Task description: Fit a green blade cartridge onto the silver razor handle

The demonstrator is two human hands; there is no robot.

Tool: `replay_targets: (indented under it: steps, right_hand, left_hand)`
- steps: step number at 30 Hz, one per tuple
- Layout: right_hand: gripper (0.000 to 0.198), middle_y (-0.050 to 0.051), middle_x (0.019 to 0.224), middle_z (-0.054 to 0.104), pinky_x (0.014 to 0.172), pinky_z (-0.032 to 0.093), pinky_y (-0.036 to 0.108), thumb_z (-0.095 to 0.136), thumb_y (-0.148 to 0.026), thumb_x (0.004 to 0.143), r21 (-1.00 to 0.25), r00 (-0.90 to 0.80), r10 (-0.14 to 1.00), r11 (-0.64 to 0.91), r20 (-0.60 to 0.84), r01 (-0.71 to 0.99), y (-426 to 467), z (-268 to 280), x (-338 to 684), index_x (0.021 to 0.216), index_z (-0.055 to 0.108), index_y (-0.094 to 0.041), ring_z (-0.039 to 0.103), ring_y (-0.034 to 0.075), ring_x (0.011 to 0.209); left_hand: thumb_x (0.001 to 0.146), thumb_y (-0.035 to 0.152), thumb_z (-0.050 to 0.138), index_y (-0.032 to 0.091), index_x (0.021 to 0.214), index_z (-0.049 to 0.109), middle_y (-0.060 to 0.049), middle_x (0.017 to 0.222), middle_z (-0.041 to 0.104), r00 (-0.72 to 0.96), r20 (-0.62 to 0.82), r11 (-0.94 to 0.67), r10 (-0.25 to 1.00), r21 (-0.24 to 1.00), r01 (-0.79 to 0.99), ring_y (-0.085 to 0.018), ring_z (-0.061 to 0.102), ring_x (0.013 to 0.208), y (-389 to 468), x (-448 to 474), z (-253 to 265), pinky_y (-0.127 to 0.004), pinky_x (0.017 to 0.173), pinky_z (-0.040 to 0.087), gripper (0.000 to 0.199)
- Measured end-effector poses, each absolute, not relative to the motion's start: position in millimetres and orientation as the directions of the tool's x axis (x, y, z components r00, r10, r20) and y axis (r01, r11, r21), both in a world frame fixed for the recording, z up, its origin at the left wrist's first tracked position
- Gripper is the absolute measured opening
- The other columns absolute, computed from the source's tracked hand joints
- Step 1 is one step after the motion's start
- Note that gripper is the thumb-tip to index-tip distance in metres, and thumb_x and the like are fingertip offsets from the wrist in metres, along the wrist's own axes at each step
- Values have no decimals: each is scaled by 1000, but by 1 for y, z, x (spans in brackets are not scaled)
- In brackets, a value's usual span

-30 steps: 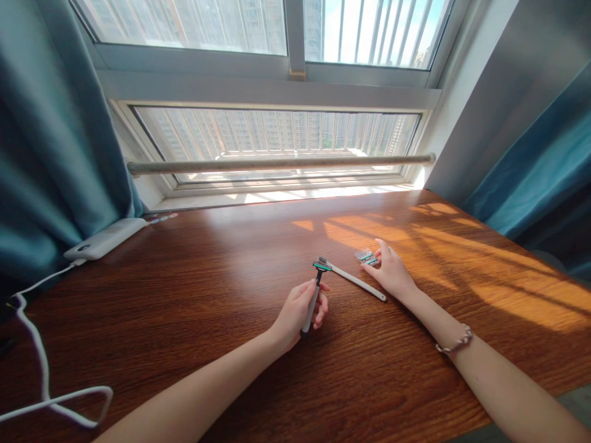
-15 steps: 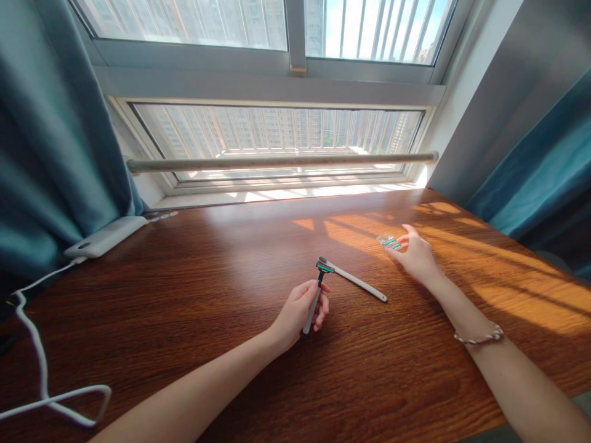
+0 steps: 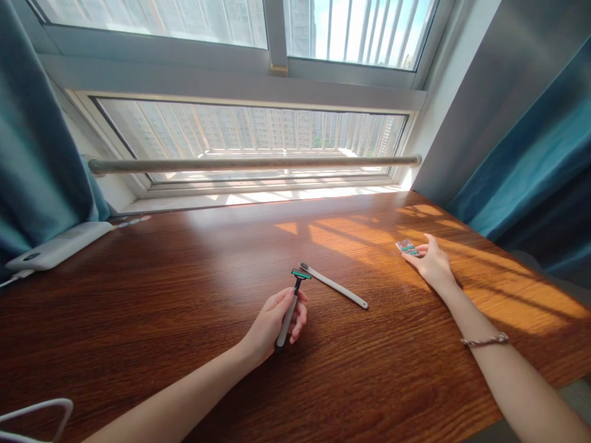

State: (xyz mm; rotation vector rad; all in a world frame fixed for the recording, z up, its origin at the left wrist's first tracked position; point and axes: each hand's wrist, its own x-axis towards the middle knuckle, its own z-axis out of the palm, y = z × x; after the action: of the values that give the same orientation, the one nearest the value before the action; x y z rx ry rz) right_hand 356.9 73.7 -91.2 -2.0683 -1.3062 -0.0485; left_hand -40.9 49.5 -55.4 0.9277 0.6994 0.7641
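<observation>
Razor [image 3: 290, 304] sits at frame centre, handle gripped in the left hand [image 3: 272, 323], head raised for access. Right hand [image 3: 431, 264], centre right, fingertips resting loosely on the blade cartridge pack [image 3: 407, 247] on the wooden table [image 3: 138, 307].

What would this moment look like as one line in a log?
left hand: holds razor | right hand: fingertips on clear blade pack | second handle: lying on table

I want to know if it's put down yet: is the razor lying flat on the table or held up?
Held up: the left hand grips the razor by its handle, head raised off the table.
</observation>
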Motion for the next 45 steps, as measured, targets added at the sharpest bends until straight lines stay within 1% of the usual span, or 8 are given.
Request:
replay_targets:
  steps: [21, 25, 27, 31, 33, 36, 39, 45]
  right_hand:
    - [84, 7, 87, 65, 69, 45, 32, 65, -45, 59, -497, 558, 780, -378, 283, 781, 73, -90, 375, 128, 30, -14, 60, 23, 78]
    - [79, 10, 89, 64, 70, 44, 35, 65, -43, 60, -491, 547, 782, -365, 298, 791, 70, -86, 373, 126, 34, -11, 59, 25, 79]
    - [75, 15, 99, 60, 76, 41, 40, 64, -42, 61, -480, 537, 773, -349, 337, 805, 67, -81, 365, 123, 37, -10, 56, 29, 89]
    - [57, 19, 114, 50, 85, 36, 43, 55, -39, 71, -468, 408, 801, -184, 439, 865, 61, -66, 319, 118, 40, -10, 46, 31, 105]
    - [41, 11, 101, 58, 74, 43, 33, 50, -36, 77, -471, 272, 872, -54, 408, 880, 57, -60, 281, 112, 46, -15, 55, 22, 87]
    - [16, 1, 79, 62, 67, 44, 24, 52, -32, 77, -458, 3, 947, 153, 323, 876, 49, -54, 222, 87, 59, -21, 57, 14, 71]
    - [13, 2, 81, 59, 72, 43, 26, 54, -31, 77, -434, -126, 948, 248, 291, 866, 41, -53, 183, 81, 61, -20, 55, 16, 79]
    - [14, 3, 77, 56, 70, 42, 26, 52, -29, 79, -415, -168, 950, 268, 262, 869, 33, -56, 171, 77, 62, -20, 54, 17, 76]
  left_hand:
    - [85, 38, 41, 14, 81, 48, 1, 52, 54, 555, -177, 380, 813, 883, -275, -6, 42, 33, 51, -40, -56, -16, 31, 35, 25]
    - [83, 40, 43, 14, 82, 47, 1, 51, 54, 556, -179, 390, 811, 875, -287, -7, 42, 33, 51, -40, -57, -17, 31, 35, 26]
    - [82, 42, 45, 15, 81, 47, 1, 52, 54, 563, -181, 395, 806, 873, -285, -7, 43, 33, 51, -40, -58, -17, 31, 34, 27]
    - [82, 42, 44, 15, 82, 46, 2, 53, 54, 566, -178, 394, 805, 874, -285, -7, 44, 35, 51, -41, -59, -17, 32, 35, 27]
    - [83, 42, 42, 16, 82, 46, 2, 53, 54, 566, -174, 390, 806, 875, -288, -7, 44, 35, 52, -41, -59, -17, 32, 35, 27]
    - [83, 42, 41, 15, 81, 45, 2, 52, 54, 569, -170, 388, 805, 876, -286, -7, 43, 35, 51, -40, -59, -16, 32, 35, 27]
    - [82, 43, 43, 15, 81, 45, 2, 51, 54, 565, -157, 376, 810, 879, -294, -7, 42, 34, 51, -40, -60, -17, 32, 35, 28]
    - [80, 46, 45, 16, 80, 45, 3, 51, 54, 569, -149, 370, 809, 881, -294, -7, 42, 33, 51, -40, -61, -17, 32, 35, 30]
